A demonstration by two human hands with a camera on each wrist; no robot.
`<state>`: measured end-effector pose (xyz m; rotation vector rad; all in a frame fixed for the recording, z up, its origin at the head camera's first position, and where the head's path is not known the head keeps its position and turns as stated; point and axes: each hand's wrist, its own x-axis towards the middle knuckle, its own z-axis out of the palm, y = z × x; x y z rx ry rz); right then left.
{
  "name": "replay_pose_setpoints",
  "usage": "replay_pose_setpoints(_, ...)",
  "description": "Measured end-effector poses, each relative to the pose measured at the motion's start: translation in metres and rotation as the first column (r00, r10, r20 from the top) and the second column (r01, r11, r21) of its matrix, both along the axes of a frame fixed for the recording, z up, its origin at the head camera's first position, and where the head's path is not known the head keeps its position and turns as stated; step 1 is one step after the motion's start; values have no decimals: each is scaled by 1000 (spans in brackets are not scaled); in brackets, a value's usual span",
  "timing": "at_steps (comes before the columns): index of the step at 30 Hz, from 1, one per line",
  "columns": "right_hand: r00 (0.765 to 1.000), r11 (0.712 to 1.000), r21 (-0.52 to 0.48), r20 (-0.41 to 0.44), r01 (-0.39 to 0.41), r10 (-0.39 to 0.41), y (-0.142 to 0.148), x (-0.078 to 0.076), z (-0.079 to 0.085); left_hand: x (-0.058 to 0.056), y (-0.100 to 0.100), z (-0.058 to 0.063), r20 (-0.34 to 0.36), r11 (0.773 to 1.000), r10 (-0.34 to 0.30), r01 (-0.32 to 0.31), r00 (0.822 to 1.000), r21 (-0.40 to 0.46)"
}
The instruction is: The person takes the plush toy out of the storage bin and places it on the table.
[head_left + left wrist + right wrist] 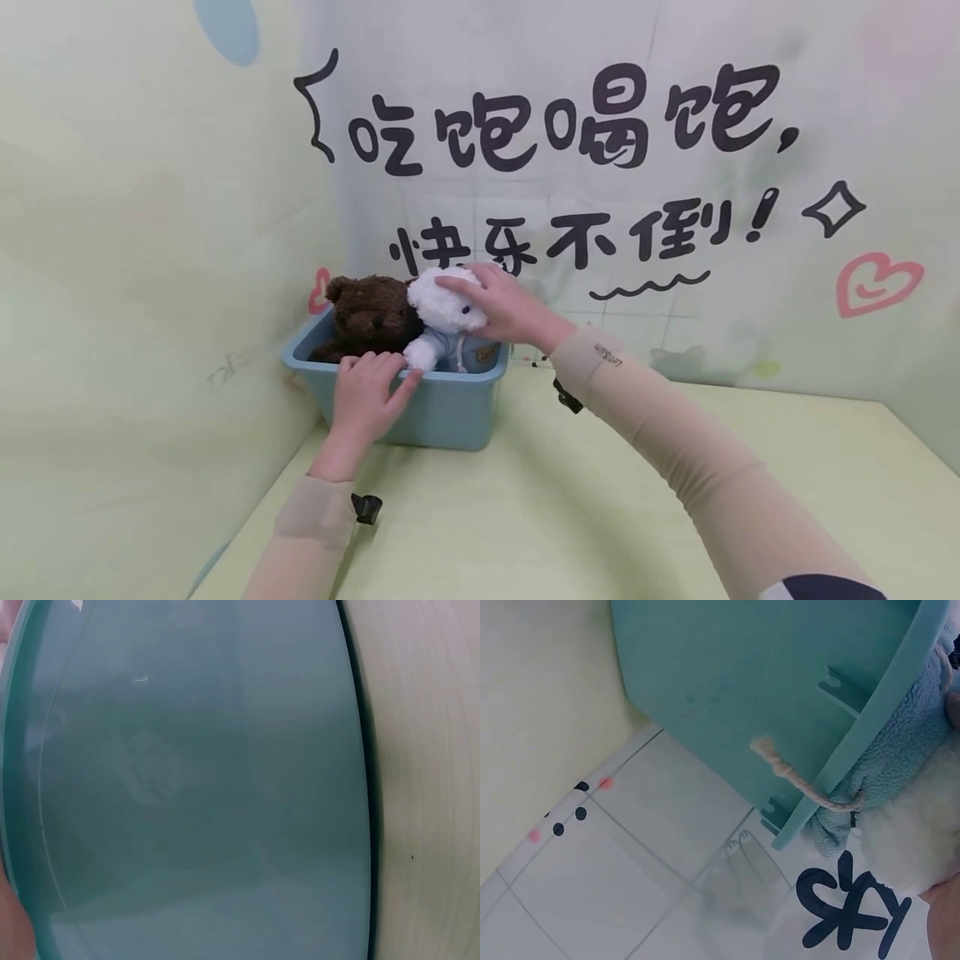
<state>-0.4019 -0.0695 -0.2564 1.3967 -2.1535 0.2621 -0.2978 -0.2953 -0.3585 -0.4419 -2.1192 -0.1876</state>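
A blue plastic bin [442, 410] stands at the back left, with two plush toys inside. The brown teddy bear [372, 315] sits on the left. Beside it leans a white plush toy [437, 300] in a blue hooded top, its head above the rim. My right hand [516, 310] grips that head from the right side. My left hand [366, 397] holds the bin's near rim, fingers over the edge. The left wrist view is mostly filled by the bin's wall [202, 780]. In the right wrist view, a drawstring [802, 786] hangs over the rim.
The pale yellow table [600, 500] extends to the right and front of the bin. Behind the bin rises a printed wall covering [675, 208] with black characters. A plain pale wall [135, 317] stands close on the left.
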Motion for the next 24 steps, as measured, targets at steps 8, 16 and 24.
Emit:
replay_pose_setpoints(8,1000,1000,-24,-25,-12,11,1,0,8,0,-2,1,-7,1000,5,-5,1000,-24)
replay_pose_setpoints(16,998,998,-36,-37,-42,41,4,0,22,-2,-1,2,20,999,27,-27,999,-27)
replay_pose_setpoints(24,998,999,-27,-43,-42,41,4,0,43,-3,0,-1,-1,1000,21,-21,1000,-6)
